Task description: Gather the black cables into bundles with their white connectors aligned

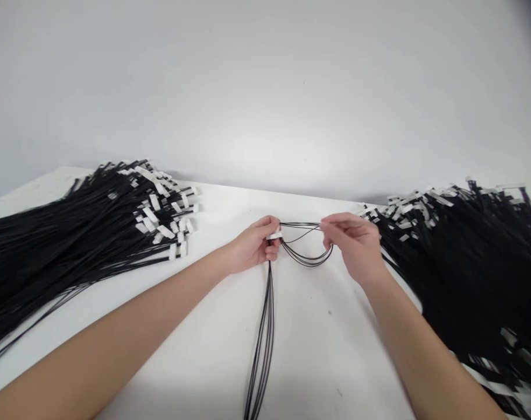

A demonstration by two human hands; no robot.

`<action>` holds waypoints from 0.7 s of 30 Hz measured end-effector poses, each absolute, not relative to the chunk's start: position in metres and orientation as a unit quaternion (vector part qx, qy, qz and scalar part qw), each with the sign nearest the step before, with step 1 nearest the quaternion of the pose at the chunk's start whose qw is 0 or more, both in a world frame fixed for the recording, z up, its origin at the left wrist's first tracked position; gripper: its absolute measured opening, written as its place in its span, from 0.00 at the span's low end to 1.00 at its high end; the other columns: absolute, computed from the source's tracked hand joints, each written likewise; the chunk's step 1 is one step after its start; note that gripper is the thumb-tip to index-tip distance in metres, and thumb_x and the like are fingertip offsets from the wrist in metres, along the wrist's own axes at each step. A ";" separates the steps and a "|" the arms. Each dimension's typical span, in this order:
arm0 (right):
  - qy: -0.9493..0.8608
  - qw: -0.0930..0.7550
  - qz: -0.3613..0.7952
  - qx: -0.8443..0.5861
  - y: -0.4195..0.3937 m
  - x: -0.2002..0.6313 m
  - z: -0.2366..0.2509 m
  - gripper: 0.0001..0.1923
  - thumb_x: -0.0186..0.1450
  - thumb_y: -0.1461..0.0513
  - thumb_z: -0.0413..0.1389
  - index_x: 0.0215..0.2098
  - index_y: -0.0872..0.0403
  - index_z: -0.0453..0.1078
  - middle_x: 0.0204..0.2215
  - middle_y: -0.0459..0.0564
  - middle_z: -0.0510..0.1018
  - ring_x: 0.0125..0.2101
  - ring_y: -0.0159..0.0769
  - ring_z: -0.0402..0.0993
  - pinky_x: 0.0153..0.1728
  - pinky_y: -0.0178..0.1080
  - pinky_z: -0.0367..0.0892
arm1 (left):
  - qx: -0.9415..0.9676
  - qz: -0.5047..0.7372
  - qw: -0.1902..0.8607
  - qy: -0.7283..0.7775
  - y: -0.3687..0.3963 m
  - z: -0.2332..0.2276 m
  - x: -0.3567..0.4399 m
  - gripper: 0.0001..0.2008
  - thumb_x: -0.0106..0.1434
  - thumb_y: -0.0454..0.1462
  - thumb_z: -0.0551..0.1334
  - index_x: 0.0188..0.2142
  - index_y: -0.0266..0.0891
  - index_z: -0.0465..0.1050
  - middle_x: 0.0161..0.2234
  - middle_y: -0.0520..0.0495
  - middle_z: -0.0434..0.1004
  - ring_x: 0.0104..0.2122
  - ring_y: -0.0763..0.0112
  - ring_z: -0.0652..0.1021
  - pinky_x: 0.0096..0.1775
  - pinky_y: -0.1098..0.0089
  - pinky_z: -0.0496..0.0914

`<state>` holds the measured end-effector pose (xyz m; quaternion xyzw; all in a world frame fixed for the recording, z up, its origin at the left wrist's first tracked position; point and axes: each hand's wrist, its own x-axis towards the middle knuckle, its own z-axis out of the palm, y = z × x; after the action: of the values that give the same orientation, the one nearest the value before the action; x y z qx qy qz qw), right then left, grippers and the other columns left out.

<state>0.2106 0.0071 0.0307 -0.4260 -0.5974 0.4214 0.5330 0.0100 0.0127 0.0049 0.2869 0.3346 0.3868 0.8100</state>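
Note:
My left hand (254, 245) pinches a small bunch of thin black cables (265, 332) at a white tag, above the middle of the white table (317, 350). The bunch hangs down from that hand toward the near edge. My right hand (352, 242) holds the same cables a little to the right, and between the two hands the strands sag in a short loop (306, 256).
A big heap of black cables with white tags (85, 227) lies on the left of the table. A second, larger heap (470, 251) covers the right side. A plain grey wall stands behind the table's far edge.

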 end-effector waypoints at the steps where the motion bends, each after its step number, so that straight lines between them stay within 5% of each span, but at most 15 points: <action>1: -0.536 0.564 0.449 -0.439 0.011 0.214 0.032 0.07 0.52 0.60 0.61 0.26 0.54 0.68 0.25 0.44 0.72 0.18 0.24 0.64 0.17 0.31 0.61 | 0.288 0.386 0.810 0.333 0.013 0.005 0.010 0.09 0.56 0.40 0.60 0.30 0.40 0.60 0.25 0.51 0.64 0.17 0.83 0.62 0.18 0.79 0.55; 6: -0.294 0.681 0.503 -0.444 0.027 0.232 0.038 0.12 0.49 0.59 0.63 0.27 0.54 0.66 0.24 0.39 0.69 0.21 0.23 0.66 0.20 0.28 0.66 | 0.303 0.381 0.812 0.322 0.012 0.005 0.010 0.09 0.56 0.40 0.60 0.30 0.40 0.60 0.27 0.50 0.64 0.17 0.84 0.61 0.19 0.78 0.56; 14: -0.144 0.790 0.500 -0.324 0.035 0.256 0.051 0.06 0.56 0.62 0.59 0.28 0.54 0.65 0.23 0.38 0.68 0.23 0.18 0.68 0.29 0.24 0.69 | 0.316 0.387 0.806 0.318 0.012 0.003 0.009 0.09 0.57 0.40 0.60 0.31 0.41 0.60 0.31 0.51 0.64 0.17 0.85 0.60 0.19 0.77 0.56; 18: -0.179 0.762 0.519 -0.342 0.032 0.261 0.056 0.09 0.56 0.57 0.58 0.28 0.53 0.64 0.16 0.35 0.60 0.13 0.17 0.54 0.11 0.22 0.56 | 0.314 0.391 0.803 0.323 0.012 0.004 0.010 0.09 0.56 0.40 0.60 0.30 0.40 0.60 0.31 0.51 0.65 0.17 0.85 0.60 0.19 0.77 0.56; 21: -0.293 0.672 0.524 -0.433 0.022 0.249 0.056 0.09 0.52 0.59 0.60 0.25 0.54 0.64 0.13 0.35 0.56 0.11 0.18 0.45 0.07 0.26 0.42 | 0.313 0.394 0.800 0.326 0.011 0.005 0.010 0.09 0.56 0.40 0.60 0.31 0.40 0.61 0.31 0.51 0.65 0.16 0.85 0.60 0.19 0.77 0.56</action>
<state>0.2493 0.0224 0.0555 -0.4332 -0.2935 0.5240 0.6720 0.0105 0.0112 0.0049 0.3130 0.3265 0.3944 0.7999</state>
